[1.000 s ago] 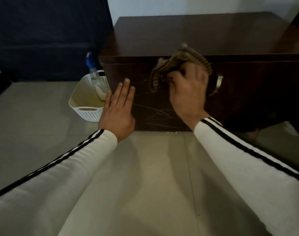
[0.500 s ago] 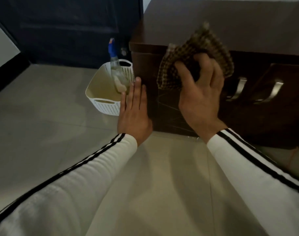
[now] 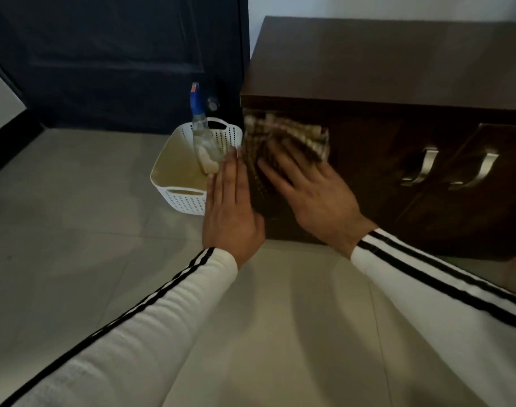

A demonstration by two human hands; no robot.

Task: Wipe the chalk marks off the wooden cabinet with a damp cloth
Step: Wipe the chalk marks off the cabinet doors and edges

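No text, label, brand or number can be read on anything here.

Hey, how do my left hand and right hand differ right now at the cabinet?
The left hand holds nothing, while the right hand presses the checked cloth against the cabinet front. The left hand's fingers lie together; the right hand's are spread. The left hand sits at the cabinet's left corner, the right hand further in. Both have straight fingers.

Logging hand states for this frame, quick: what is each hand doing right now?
Left hand: open, fingers straight, at the left corner of the dark brown wooden cabinet.
Right hand: open, flat fingers pressing the brown checked cloth against the cabinet front.
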